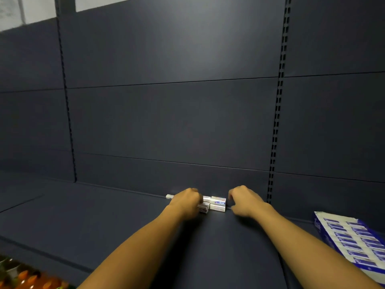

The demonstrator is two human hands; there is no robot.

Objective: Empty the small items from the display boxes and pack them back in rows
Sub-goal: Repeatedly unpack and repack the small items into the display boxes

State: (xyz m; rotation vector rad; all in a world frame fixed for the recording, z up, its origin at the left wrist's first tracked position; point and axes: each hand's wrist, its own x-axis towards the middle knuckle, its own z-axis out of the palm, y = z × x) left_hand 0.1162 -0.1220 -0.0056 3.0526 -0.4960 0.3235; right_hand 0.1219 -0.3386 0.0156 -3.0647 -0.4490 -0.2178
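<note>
A small stack of white-and-blue boxes (pixel 217 203) lies on the dark shelf against the back panel. My left hand (pixel 185 202) covers the stack's left end, its fingers curled around some of the boxes. One white piece (pixel 169 196) pokes out to the left of that hand. My right hand (pixel 244 202) hovers just right of the stack with loosely curled fingers and a narrow gap to the boxes; it holds nothing. A blue-and-white display box (pixel 354 240) lies at the right, packed with rows of the same small items.
The dark shelf surface (pixel 104 215) stretches left and forward, and slotted uprights (pixel 275 132) run up the back panel. Orange and green packaged goods (pixel 31 278) show at the bottom left corner.
</note>
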